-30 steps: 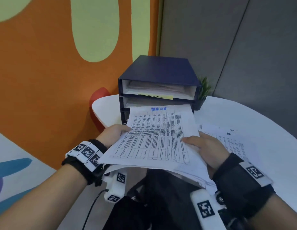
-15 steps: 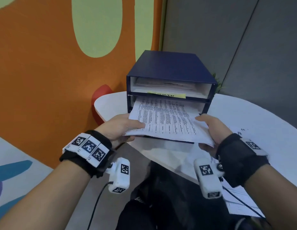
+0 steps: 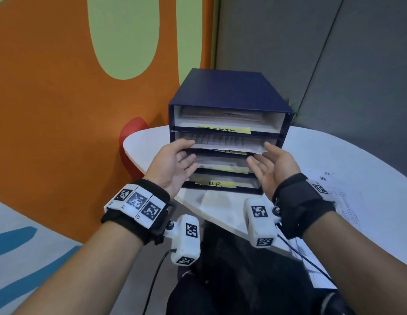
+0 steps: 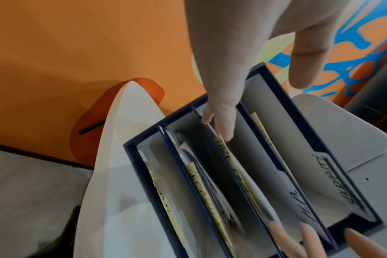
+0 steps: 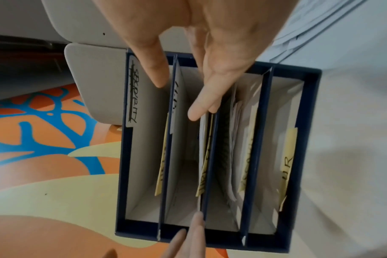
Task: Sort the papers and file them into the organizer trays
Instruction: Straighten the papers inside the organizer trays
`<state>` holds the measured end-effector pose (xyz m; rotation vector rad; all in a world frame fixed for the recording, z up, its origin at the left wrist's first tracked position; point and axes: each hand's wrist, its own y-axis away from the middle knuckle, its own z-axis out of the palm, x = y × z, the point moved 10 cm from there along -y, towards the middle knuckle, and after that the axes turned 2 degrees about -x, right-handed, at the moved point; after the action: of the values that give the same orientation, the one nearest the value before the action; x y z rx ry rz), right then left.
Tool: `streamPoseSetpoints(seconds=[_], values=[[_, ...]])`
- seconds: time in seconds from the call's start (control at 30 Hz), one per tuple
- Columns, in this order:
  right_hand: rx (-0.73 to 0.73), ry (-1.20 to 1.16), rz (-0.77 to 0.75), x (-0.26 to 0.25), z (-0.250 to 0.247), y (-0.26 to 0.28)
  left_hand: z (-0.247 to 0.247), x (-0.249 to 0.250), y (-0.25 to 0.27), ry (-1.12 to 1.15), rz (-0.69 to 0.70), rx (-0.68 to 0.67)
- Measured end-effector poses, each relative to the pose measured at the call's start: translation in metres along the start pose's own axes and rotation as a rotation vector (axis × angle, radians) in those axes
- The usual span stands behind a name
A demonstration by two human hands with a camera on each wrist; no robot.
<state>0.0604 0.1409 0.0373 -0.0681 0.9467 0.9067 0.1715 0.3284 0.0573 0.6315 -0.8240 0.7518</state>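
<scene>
A dark blue organizer (image 3: pixel 229 94) with stacked trays and yellow labels stands on the white table (image 3: pixel 334 155). A sheaf of printed papers (image 3: pixel 220 143) lies in the second tray from the top, its front edge sticking out slightly. My left hand (image 3: pixel 189 153) and right hand (image 3: pixel 259 153) are open, palms facing each other, with fingertips at the two front corners of that sheaf. In the left wrist view, my left hand's fingers (image 4: pixel 221 122) touch a tray divider of the organizer (image 4: pixel 141 174). The right wrist view has my right hand's fingers (image 5: pixel 199 108) at the papers' edge (image 5: pixel 204 139).
More loose printed sheets (image 3: pixel 343 201) lie on the table to the right of the organizer. A small green plant (image 3: pixel 293 110) stands behind the organizer. An orange and green wall is close on the left. The table's near edge runs just below my wrists.
The sheaf I held in both hands has slid into the second tray. Both hands have let go of it and opened, and now stay at its front corners.
</scene>
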Motion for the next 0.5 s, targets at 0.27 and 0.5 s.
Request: streamPoseSetpoints(seconds=[0.27,0.5], values=[[-0.084,0.172,0.039,-0.004,-0.008,0.002,0.026,-0.023,-0.002,-0.03,-0.027,-0.054],[-0.099,0.245,0.048,-0.005,0.016,-0.012,0.037,-0.017,-0.009,-0.01,0.021,-0.1]])
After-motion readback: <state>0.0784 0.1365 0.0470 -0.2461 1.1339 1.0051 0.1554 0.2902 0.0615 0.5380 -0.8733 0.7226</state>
